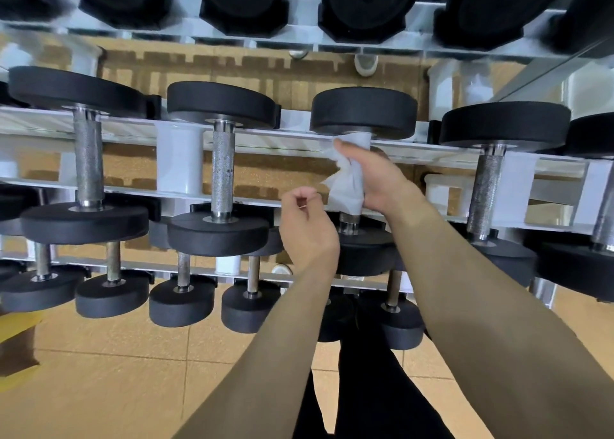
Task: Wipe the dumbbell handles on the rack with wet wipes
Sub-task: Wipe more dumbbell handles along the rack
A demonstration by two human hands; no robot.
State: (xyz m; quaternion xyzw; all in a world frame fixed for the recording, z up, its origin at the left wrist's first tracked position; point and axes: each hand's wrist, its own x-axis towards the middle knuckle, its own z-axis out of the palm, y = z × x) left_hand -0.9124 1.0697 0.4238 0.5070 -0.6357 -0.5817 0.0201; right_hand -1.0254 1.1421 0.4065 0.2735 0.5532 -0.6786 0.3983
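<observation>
Tightly around handle [349, 222]: wipe [345, 189], right hand [377, 179].

Black dumbbell heads [363, 111], knurled silver handles [223, 169], white wipe [345, 186], white rack [179, 162], tan floor tiles [116, 372].

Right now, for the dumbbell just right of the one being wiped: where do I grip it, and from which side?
Take the knurled handle at mid-span, from above on the near side. Its black heads block both ends and the rack rails run under it, so probably only its top and flanks are free. Wrap it as the right hand wraps the wipe now.
</observation>
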